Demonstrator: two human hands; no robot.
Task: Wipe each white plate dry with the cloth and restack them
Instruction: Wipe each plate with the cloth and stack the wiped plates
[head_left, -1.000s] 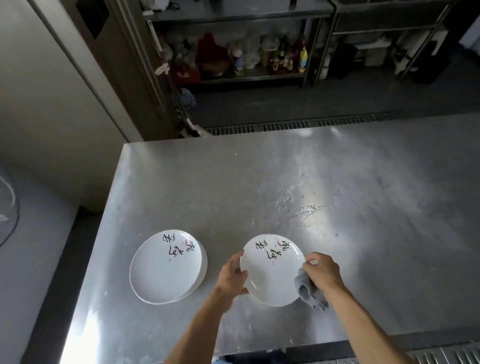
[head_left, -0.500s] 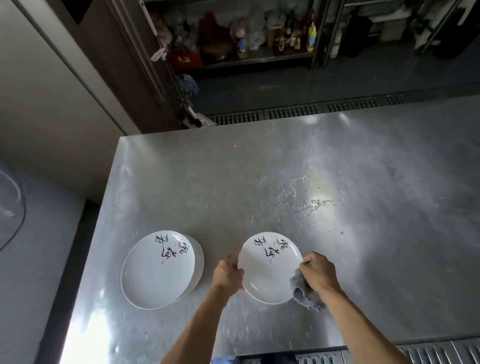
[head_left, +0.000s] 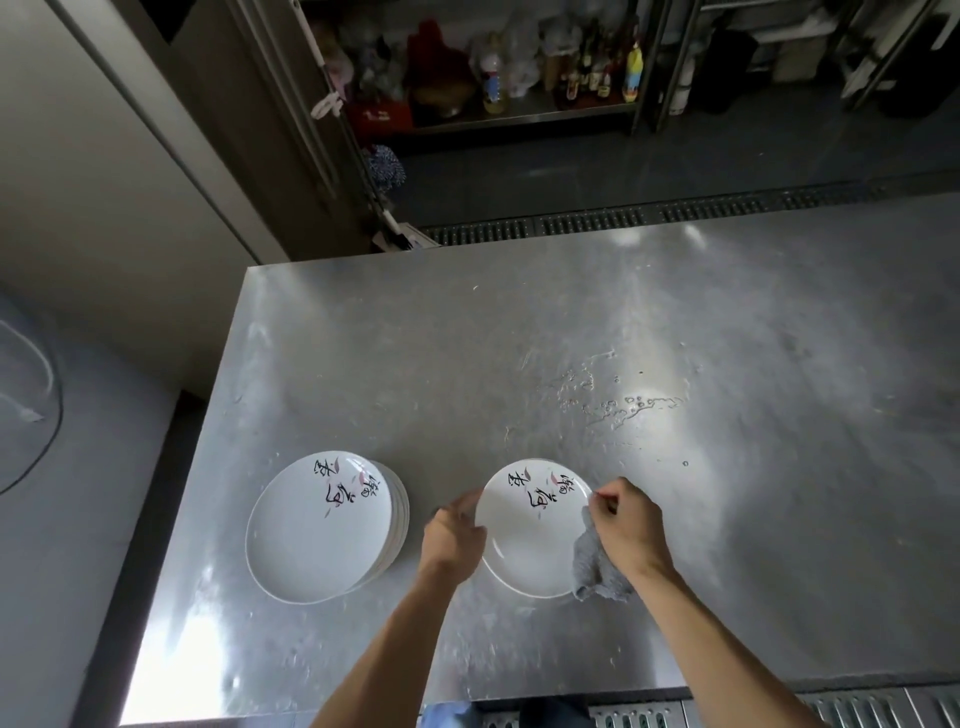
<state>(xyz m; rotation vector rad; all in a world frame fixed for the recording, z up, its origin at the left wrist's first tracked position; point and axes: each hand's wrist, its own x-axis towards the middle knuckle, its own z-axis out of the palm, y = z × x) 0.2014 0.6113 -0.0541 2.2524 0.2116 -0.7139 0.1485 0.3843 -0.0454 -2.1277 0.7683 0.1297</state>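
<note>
A white plate (head_left: 524, 540) with black brush writing sits just over the steel table, held between both hands. My left hand (head_left: 453, 535) grips its left rim. My right hand (head_left: 626, 522) holds a grey cloth (head_left: 597, 569) bunched against the plate's right rim, the cloth hanging below the hand. To the left stands a stack of several matching white plates (head_left: 322, 527) on the table, untouched by either hand.
The steel table (head_left: 519, 353) has water drops (head_left: 623, 405) beyond the held plate. Its left edge drops to a dark gap and a grey surface. Past the far edge lie a floor drain grate and shelves with bottles (head_left: 571, 67).
The held plate and both hands stay near the same spot on the table. My right hand with the cloth has slid up along the plate's right rim. The camera has tipped downward.
</note>
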